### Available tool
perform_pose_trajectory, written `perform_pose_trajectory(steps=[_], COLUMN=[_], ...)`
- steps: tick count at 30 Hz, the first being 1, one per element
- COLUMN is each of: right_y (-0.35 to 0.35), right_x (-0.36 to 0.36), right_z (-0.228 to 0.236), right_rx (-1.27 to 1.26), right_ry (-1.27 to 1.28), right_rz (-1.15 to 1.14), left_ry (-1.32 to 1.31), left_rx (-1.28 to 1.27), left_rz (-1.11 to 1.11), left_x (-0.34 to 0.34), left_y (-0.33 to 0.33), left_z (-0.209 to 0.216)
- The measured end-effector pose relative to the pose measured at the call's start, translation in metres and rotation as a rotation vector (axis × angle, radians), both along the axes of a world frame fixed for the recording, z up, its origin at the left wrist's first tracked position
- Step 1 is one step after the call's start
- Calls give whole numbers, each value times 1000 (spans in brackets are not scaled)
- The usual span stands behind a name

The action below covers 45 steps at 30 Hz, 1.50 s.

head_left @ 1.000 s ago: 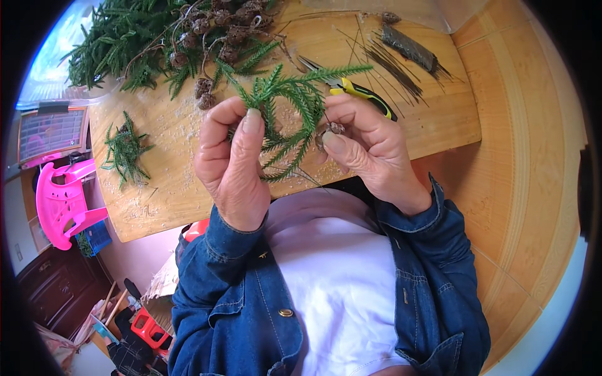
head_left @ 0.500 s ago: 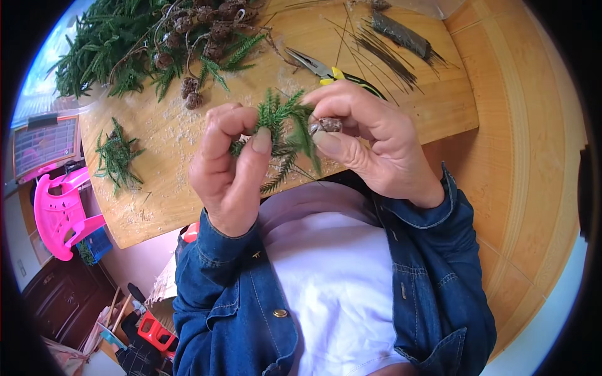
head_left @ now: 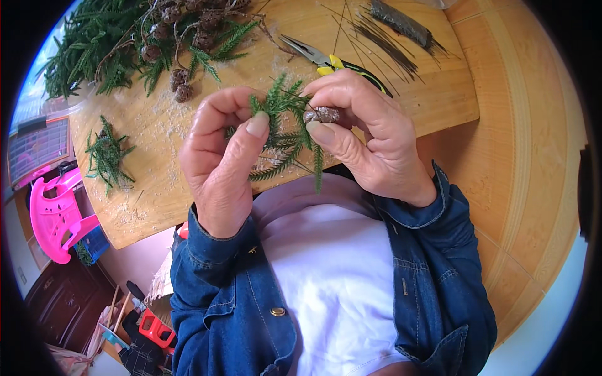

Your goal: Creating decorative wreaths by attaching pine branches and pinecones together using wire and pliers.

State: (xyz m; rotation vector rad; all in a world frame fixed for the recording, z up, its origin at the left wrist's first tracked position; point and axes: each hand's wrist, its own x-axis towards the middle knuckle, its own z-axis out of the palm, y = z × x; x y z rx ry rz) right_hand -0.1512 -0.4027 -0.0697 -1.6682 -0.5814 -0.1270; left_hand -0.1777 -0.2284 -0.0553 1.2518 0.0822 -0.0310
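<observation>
My left hand (head_left: 224,150) pinches a green artificial pine sprig (head_left: 285,141) between thumb and fingers, its needled fronds spreading toward the right. Close beside it, my right hand (head_left: 370,135) grips a small brown pine cone (head_left: 322,114) dusted with white. A thin dark wire runs from the cone toward the sprig; where it ends among the needles is hidden. Both hands are raised over the table's near edge, in front of my chest. Just beyond my right hand lie long-nose pliers (head_left: 313,53) with yellow and black handles.
On the wooden table (head_left: 157,207), a heap of green pine branches (head_left: 94,50) and stemmed pine cones (head_left: 179,81) fills the far left. A finished-looking sprig cluster (head_left: 108,153) lies at left. Dark wires (head_left: 389,47) and a wrapped bundle (head_left: 401,24) rest far right. A pink chair (head_left: 56,213) stands left.
The view has shifted slightly. Both hands keep their holds, and the sprig has turned a little, with one frond hanging lower beside the pine cone.
</observation>
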Motion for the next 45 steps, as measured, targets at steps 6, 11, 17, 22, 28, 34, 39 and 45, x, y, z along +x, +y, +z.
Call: perform_pose_trajectory(steps=[6,11,17,22,28,34,39,45], right_y=[-7,-7,-7,-6,-6,-9,6,11], right_x=[1,-2,-1,-4,-3,-4,-17,-17], right_z=[-4,-4,-4,-6,-7,11,13,6], right_rx=[-85,-42,-56,-28,7,-43,-152,-165], right_ry=[22,153,128,150,229,-120,21,86], right_rz=[96,96,114,106,87,40,69,50], left_ry=[31,-91,-575,-374,-281,-223,-169,-195], left_rx=[49,106,853,708,675,662,570,532], left_rz=[-87,4,-71,-15,3,51,127,189], left_x=[0,4,12,6,2,-3,-3,-7], left_y=[5,-1,16,11,15,20,16,15], left_z=[-1,-8,-16,-15,-18,-19,-17,-19])
